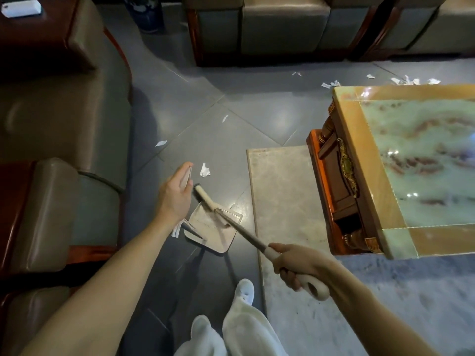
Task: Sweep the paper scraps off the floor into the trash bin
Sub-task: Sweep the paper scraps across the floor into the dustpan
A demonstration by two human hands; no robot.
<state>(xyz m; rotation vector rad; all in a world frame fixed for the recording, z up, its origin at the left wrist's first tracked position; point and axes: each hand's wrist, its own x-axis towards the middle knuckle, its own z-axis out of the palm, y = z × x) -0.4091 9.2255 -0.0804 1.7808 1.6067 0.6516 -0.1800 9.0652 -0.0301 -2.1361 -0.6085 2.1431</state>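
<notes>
Grey floor tiles (231, 140) lay under me, with white paper scraps (204, 170) spread across them. My right hand (295, 265) was clamped around the cream grip of the broom (241, 227). Its pole ran away toward 11 o'clock to the broom head (203, 196), which sat over the far edge of the dustpan (216, 237). The dustpan lay flat on the tiles, just ahead of my white shoes (245, 291).

My left hand (176, 196) was curled around a pale upright handle, apparently the dustpan's own. My two hands were well apart, the left at 10 o'clock from the right.

The nearest scrap lay just beside my left fingertips, at 12 o'clock from the broom head. Another scrap (161, 143) lay farther off at 11 o'clock, near the brown sofa (64, 111), and a third (225, 118) at 12 o'clock. More scraps (406, 80) were scattered at 1 o'clock, along the far edge of the green stone tabletop (424, 163). A few white strips (176, 231) showed under my left wrist, touching the dustpan at its 9 o'clock side. A pale slab (282, 201) lay between the dustpan and the table.
</notes>
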